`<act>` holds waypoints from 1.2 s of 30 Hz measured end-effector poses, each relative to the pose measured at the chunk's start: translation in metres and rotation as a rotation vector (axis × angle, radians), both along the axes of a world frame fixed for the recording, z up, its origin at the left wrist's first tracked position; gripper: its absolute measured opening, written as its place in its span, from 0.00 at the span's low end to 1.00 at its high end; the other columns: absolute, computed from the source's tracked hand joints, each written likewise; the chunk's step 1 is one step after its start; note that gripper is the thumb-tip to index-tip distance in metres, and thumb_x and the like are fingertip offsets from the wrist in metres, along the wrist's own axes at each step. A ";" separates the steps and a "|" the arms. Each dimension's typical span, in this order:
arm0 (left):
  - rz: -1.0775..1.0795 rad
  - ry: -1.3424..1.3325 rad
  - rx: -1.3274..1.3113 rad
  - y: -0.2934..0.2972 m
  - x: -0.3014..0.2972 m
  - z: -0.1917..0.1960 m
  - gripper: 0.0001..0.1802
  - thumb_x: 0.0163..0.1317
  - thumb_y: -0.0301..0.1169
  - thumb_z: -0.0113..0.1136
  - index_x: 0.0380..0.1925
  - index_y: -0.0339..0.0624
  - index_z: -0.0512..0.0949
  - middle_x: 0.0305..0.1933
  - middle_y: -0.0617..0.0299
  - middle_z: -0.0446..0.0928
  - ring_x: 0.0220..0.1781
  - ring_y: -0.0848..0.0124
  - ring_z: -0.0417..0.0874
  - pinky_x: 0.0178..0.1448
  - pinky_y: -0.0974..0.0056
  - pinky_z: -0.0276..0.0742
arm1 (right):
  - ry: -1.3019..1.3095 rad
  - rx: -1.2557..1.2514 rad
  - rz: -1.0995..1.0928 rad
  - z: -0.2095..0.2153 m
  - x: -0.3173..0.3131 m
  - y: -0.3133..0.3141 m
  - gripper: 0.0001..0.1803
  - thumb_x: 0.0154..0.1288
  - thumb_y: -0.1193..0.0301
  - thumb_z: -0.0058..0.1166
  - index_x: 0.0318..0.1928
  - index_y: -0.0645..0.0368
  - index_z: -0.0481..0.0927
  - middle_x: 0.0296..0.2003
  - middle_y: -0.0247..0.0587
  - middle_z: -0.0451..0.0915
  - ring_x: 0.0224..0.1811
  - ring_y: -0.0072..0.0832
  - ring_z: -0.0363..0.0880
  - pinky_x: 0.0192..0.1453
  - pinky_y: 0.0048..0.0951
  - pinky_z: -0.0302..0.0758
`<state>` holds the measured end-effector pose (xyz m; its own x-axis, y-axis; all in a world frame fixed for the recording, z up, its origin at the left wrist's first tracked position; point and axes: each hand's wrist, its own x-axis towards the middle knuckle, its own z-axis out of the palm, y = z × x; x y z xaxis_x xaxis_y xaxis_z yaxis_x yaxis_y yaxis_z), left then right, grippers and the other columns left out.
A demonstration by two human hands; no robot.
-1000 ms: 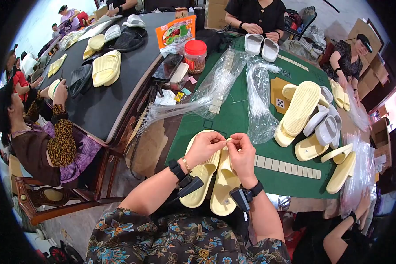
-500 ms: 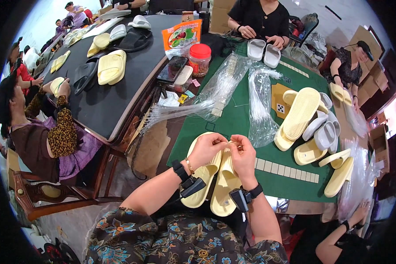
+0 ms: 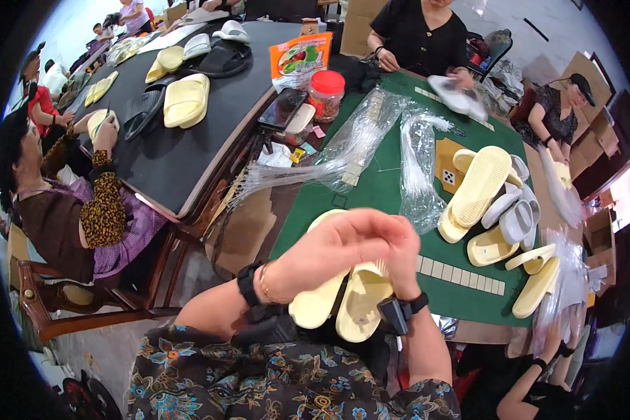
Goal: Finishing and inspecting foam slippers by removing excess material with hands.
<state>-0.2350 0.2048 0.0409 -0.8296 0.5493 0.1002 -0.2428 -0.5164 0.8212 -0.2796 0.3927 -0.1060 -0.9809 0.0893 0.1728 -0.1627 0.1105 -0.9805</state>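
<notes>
A pair of pale yellow slippers lies side by side at the table's near edge, the left slipper (image 3: 315, 306) next to the right slipper (image 3: 361, 313). Above their straps, my left hand (image 3: 339, 243) is closed, its fingertips meeting those of my right hand (image 3: 401, 260). The right hand is bent inward and closed too. Whatever the fingers hold, if anything, is hidden between them. My hands cover the straps and much of the slippers' toe ends. Beyond them, a clear bag (image 3: 420, 164) of thin whitish plastic strands rests on the green mat (image 3: 308, 203).
Yellow and grey slippers are heaped at right, with a yellow slipper (image 3: 486, 185) on top. A second bundle of strands (image 3: 280, 180) lies left, near a red-lidded jar (image 3: 327, 94) and a phone (image 3: 287, 110). Co-workers sit around; one across moves a whitish slipper pair (image 3: 458, 98).
My hands have come up from the slipper straps, the left moving right across them, and now meet. Across the table, the whitish slippers have moved right in the co-worker's hand.
</notes>
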 end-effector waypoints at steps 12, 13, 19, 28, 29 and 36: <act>-0.062 0.693 0.226 -0.029 0.053 0.067 0.11 0.67 0.31 0.56 0.40 0.32 0.78 0.43 0.51 0.78 0.46 0.58 0.79 0.51 0.56 0.73 | -0.009 0.595 0.207 0.052 0.084 -0.027 0.06 0.61 0.71 0.60 0.31 0.62 0.82 0.24 0.48 0.81 0.25 0.40 0.81 0.31 0.33 0.76; -0.058 0.696 0.229 -0.029 0.052 0.066 0.11 0.66 0.31 0.56 0.40 0.33 0.78 0.43 0.52 0.78 0.46 0.59 0.79 0.51 0.57 0.73 | -0.009 0.594 0.213 0.048 0.084 -0.026 0.06 0.61 0.71 0.60 0.31 0.62 0.82 0.24 0.48 0.81 0.25 0.40 0.81 0.31 0.33 0.76; -0.025 0.734 0.217 -0.038 0.052 0.068 0.10 0.66 0.32 0.56 0.38 0.36 0.77 0.40 0.56 0.77 0.46 0.62 0.78 0.51 0.59 0.71 | -0.150 0.766 0.205 0.023 0.081 -0.024 0.13 0.62 0.64 0.60 0.29 0.63 0.82 0.24 0.50 0.81 0.25 0.46 0.80 0.30 0.41 0.75; 0.827 -0.168 -0.073 -0.148 -0.048 -0.003 0.12 0.64 0.31 0.61 0.45 0.42 0.77 0.40 0.62 0.78 0.40 0.71 0.79 0.41 0.68 0.75 | -0.180 1.023 0.153 0.020 0.078 -0.037 0.26 0.64 0.52 0.54 0.22 0.63 0.82 0.20 0.53 0.79 0.23 0.50 0.80 0.29 0.45 0.76; 0.864 -0.425 0.000 -0.192 -0.073 -0.025 0.09 0.63 0.34 0.63 0.39 0.44 0.76 0.35 0.62 0.77 0.35 0.68 0.79 0.37 0.65 0.77 | -0.173 1.014 0.137 0.023 0.079 -0.041 0.26 0.64 0.52 0.54 0.22 0.63 0.82 0.20 0.53 0.79 0.23 0.50 0.80 0.29 0.45 0.76; 1.169 -0.594 0.037 -0.323 -0.168 -0.100 0.25 0.65 0.47 0.58 0.54 0.42 0.70 0.41 0.54 0.75 0.40 0.60 0.77 0.45 0.59 0.79 | -0.209 1.070 0.088 0.017 0.077 -0.028 0.24 0.62 0.54 0.47 0.23 0.60 0.84 0.18 0.52 0.79 0.21 0.50 0.80 0.30 0.49 0.76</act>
